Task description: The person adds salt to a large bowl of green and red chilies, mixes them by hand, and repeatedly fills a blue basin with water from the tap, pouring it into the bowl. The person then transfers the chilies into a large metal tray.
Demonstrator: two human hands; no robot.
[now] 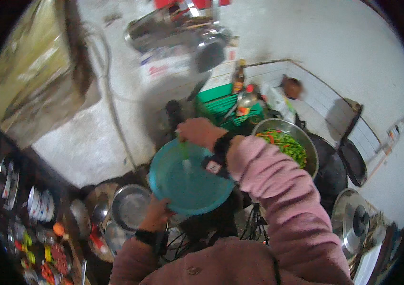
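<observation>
My left hand point(156, 215) grips the near rim of a wide blue-green plastic basin point(191, 199), which is tilted in front of me. Over the basin's far rim is my right hand point(202, 132), its fingers bent around a narrow green object point(184, 149). That object is blurred, and I cannot tell exactly what it is. A pale streak, perhaps liquid, runs below it over the basin. A black device sits on each wrist, and a small dark thing with a printed label hangs near my right forearm. Beside my left hand lies a round metal pan point(131, 206).
A metal bowl of chopped green and orange vegetables point(287, 146) stands right of my right sleeve, near a dark wok point(324, 167). Behind are a green plastic crate point(216, 99) and bottles point(246, 99). A metal lid point(351, 221) leans at right; cables point(255, 224) hang below the basin.
</observation>
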